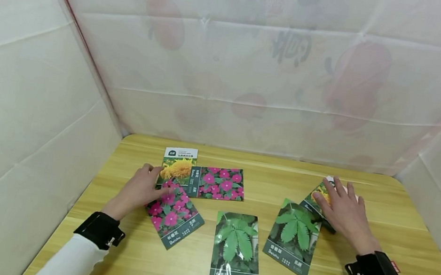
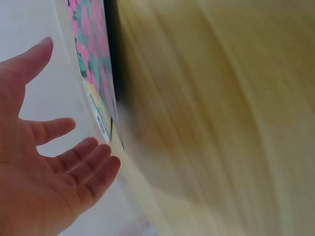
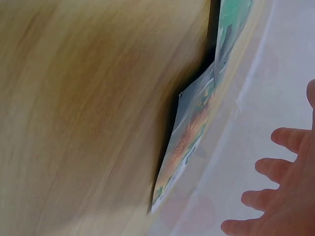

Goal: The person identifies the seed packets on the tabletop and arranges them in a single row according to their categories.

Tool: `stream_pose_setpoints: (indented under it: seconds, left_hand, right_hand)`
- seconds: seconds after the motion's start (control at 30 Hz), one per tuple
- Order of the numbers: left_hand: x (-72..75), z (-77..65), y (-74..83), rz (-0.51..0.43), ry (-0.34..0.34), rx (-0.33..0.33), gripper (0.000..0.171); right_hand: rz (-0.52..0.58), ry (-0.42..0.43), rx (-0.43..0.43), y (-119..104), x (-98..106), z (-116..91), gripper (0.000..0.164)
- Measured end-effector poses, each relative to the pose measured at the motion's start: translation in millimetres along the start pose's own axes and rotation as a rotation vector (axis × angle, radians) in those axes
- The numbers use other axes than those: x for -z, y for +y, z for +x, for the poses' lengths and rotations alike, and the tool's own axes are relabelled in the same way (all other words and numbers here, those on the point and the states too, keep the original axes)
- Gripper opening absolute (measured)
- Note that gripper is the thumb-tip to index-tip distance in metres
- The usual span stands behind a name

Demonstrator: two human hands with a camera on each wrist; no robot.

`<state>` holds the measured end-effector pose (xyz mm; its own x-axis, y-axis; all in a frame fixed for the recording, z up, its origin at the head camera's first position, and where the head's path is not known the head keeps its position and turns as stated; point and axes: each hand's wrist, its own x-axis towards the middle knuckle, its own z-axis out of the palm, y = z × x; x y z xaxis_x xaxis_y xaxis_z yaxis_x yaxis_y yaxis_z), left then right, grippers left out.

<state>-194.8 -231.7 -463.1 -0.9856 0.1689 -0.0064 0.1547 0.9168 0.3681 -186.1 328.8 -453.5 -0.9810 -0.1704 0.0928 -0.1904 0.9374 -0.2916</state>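
My left hand hovers over the left edge of a tilted seed packet with pink flowers. In the left wrist view its fingers are spread and loosely bent, apart from the packets. Partly under that packet lies a yellow-flower seed packet, overlapped also by a sideways pink-flower packet. At the right, my right hand is spread above another yellow-flower packet, hiding part of it in the head view. A green-leaf seed packet overlaps that one. A second green-leaf packet lies alone at centre front.
The packets lie on a wooden table. Pale printed cloth hangs behind the table and along both sides. A black strap with a camera sits on each wrist.
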Motion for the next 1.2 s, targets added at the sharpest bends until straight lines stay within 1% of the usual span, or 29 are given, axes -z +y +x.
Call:
stream_pose_setpoints:
  seconds: [0.13,0.23,0.4,0.63,0.77,0.83,0.97,1.03,1.07,1.2]
  left_hand:
    - [1.9,-7.9,-4.9,0.026,-0.024,0.024,0.083]
    - [2.1,-12.0,-8.2,0.054,-0.032,0.043,0.075]
    - [2.0,-17.7,-12.0,0.076,-0.028,0.044,0.063]
    - [-1.0,-18.2,-13.8,0.091,-0.032,0.027,0.059]
    - [-2.7,-17.7,-14.3,0.079,-0.037,0.022,0.056]
    - [-2.2,-16.9,-15.1,0.033,-0.05,0.019,0.053]
    - [1.1,-15.8,-17.5,-0.187,-0.112,0.053,0.044]
    - [4.0,-15.8,-18.2,-0.302,-0.143,0.081,0.045]
    - [5.3,-16.2,-18.5,-0.344,-0.148,0.092,0.045]
    - [11.0,-17.4,-18.1,-0.44,-0.15,0.1,0.047]
  right_hand:
    - [-0.003,0.011,0.005,-1,0,-1,0.072]
    - [-0.007,0.017,0.008,-1,0,-2,0.072]
    - [-0.013,0.017,0.007,-1,-1,-1,0.072]
    - [-0.015,0.0,0.003,-2,-1,-1,0.071]
    - [-0.017,-0.007,0.001,-3,-1,0,0.071]
    - [-0.015,-0.009,-0.001,-4,-1,0,0.072]
    - [-0.012,-0.006,-0.004,-5,-1,0,0.072]
    - [-0.01,-0.001,-0.004,-5,-2,-1,0.071]
    - [-0.007,0.0,-0.004,-5,-2,-1,0.071]
    - [0.0,-0.004,-0.006,-6,-1,0,0.071]
